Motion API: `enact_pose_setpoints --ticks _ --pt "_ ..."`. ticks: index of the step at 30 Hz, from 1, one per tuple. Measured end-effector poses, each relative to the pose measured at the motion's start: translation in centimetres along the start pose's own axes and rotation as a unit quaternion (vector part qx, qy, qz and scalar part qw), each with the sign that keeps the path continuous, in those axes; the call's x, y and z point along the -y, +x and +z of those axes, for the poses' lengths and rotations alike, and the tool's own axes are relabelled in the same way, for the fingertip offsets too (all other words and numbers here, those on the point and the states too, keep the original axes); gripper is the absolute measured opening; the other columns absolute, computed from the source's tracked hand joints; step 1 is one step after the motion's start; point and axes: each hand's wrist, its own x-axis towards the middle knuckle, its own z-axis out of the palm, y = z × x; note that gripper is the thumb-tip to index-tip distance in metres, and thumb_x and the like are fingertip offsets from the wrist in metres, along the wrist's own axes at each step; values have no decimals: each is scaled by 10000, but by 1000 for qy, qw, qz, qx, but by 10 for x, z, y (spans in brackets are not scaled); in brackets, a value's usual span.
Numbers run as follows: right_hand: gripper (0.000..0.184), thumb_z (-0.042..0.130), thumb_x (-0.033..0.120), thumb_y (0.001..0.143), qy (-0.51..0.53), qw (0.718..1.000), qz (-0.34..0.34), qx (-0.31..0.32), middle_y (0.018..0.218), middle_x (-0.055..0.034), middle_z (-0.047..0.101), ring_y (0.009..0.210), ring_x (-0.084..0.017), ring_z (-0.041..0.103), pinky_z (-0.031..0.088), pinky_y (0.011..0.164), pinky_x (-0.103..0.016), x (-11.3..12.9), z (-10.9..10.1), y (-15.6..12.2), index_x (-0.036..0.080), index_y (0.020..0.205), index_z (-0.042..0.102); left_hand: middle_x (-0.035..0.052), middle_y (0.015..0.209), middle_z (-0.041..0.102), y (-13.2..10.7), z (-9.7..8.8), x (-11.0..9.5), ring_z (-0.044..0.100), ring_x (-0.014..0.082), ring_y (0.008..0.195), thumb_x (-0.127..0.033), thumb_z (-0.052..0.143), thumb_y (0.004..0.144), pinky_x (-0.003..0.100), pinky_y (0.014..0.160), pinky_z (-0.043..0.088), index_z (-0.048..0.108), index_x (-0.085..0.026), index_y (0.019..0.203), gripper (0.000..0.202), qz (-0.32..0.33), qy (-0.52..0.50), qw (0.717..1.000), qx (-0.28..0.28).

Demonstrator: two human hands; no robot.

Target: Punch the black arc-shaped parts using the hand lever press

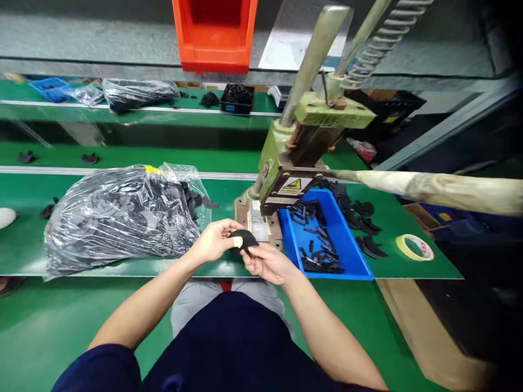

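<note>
Between my two hands is a curved black plastic part [245,237], held just in front of the base of a green hand press [281,158]. My left hand [216,239] grips its left side, the thumb lying across the top; a yellow covering shows at the thumb tip. At the part's lower right edge, my right hand [267,262] pinches it with thumb and fingers. Right behind the part sits the metal plate [258,222] of the press. Whether a smaller piece is in my right fingertips is hidden.
A clear bag of black parts [122,218] lies left. Right of the press stands a blue bin [347,250] with small black pieces, then loose curved parts [370,246] and a tape roll [414,247]. The press lever [433,188] sticks out right; an orange bin [216,51] hangs above.
</note>
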Motion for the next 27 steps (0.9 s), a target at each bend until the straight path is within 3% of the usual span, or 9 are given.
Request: enact_pose_setpoints --ticks 5,12,21,24,27 --pt "236 619 370 899 14 999 24 34 688 55 560 540 -39 495 422 477 -169 -11 -9 2 140 949 613 57 931 732 -3 -3 0 682 165 805 -240 726 741 286 753 550 678 -133 977 263 -2 22 1000 14" --pt "249 594 387 914 -7 999 1 46 781 34 595 585 -48 515 467 514 -192 -16 -21 0 145 973 606 53 926 735 6 5 2 673 164 817 -196 672 770 264 746 532 700 -139 966 206 43 59 996 41" --pt "258 593 392 913 -76 996 -34 13 830 18 613 634 -63 547 497 555 -213 -29 -12 1 148 997 606 47 858 720 8 3 8 662 167 764 -226 716 723 262 700 516 713 -133 918 216 4 41 998 39" --pt "299 577 444 913 -102 992 -69 5 762 39 570 579 -52 492 449 518 -203 -30 -5 2 156 991 595 54 888 709 10 1 8 657 156 761 -263 763 710 267 704 519 683 -131 995 323 -7 4 999 33" --pt "366 607 530 869 -147 983 -114 -2 641 71 483 515 -48 424 372 483 -204 -23 0 -2 176 962 591 37 849 681 4 0 6 631 137 734 -312 767 752 254 686 512 663 -129 938 281 33 31 998 41"
